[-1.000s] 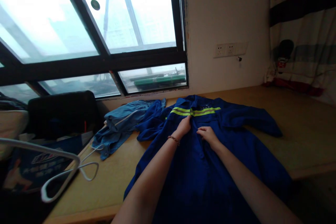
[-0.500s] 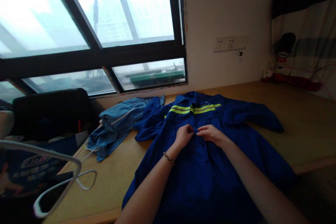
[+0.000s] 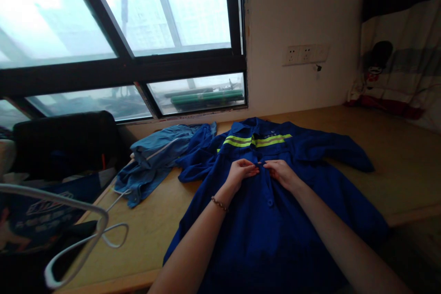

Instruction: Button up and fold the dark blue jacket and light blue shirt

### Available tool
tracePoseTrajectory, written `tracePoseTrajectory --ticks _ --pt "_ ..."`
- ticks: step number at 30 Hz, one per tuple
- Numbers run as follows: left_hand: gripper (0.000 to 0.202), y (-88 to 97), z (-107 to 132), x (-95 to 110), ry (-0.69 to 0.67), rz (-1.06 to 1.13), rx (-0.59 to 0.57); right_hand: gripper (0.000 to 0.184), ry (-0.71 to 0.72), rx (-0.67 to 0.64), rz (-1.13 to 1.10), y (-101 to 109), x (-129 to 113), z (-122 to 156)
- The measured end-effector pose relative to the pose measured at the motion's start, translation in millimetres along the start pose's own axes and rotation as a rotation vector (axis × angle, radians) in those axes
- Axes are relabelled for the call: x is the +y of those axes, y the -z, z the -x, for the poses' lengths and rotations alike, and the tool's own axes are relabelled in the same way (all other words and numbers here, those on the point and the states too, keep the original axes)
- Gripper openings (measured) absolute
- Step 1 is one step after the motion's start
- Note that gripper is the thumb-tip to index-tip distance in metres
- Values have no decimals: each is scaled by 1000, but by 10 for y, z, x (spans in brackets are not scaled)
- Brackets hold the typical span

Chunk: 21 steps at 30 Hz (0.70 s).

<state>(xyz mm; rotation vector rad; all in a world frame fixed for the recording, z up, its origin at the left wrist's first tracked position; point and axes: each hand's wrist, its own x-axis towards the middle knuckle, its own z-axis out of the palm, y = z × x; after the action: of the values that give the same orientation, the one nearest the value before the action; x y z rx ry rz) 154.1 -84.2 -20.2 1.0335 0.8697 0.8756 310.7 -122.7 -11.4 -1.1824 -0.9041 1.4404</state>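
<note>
A dark blue work jacket with yellow-and-grey reflective bands across its chest lies spread out, front up, collar away from me. My left hand, a beaded bracelet on its wrist, pinches the jacket's front edge just below the bands. Opposite it, my right hand is also closed on the front edge, fingertips close to the left ones. A small dark piece, perhaps a button, shows between the fingertips. Lower down the front a round button is visible.
The jacket rests on a yellowish wooden table. Left of it lies a lighter blue garment. A white cable loops at the front left, by a dark bag. Behind are a window and a wall socket; a curtain hangs right.
Both hands have moved slightly up the jacket front and their fingertips have closed in on the front edge, lifting it a little. The view has shifted slightly.
</note>
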Motion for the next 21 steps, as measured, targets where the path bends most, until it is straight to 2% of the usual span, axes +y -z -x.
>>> tracePoseTrajectory --ticks 7,13,17,21 --pt "25 -49 -3 -47 -59 -40 27 8 5 9 31 7 16 -21" --pt "24 -61 -3 -49 -63 -49 56 14 5 49 80 18 16 -13" --pt "28 -87 -9 -64 -48 -67 32 13 125 107 347 -4 70 -37" --pt "30 -111 -34 -100 -72 -121 36 6 387 186 720 -37 142 -41"
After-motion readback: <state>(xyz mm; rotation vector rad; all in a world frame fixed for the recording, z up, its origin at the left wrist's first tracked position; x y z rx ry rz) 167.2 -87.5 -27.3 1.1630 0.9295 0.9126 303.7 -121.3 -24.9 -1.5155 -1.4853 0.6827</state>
